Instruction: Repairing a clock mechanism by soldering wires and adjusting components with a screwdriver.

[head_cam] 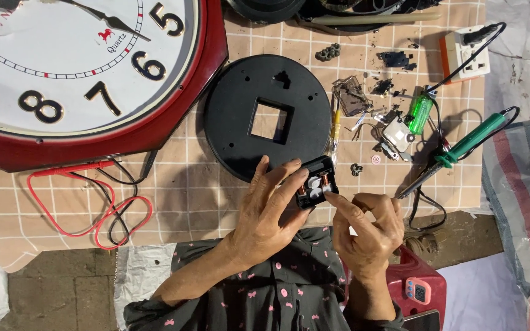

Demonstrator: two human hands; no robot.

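Clock movement [316, 182], black box at lower centre, is gripped open-side up by your left hand [269, 208]; keep it level. Your right hand [368, 225] pinches fingertips at its white gears—go gently. Black backplate [269, 116] lies above; red clock [81, 73] upper left.

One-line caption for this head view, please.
Left hand holds an opened black clock movement while the right hand touches its white gears, beside a black round backplate.

Bare checked cloth [210, 202] is lying open left of the left hand [265, 211]; a black round plate [228, 116] is blocking ahead, red leads [93, 208] farther left, seemingly small parts [387, 132] crowding the right.
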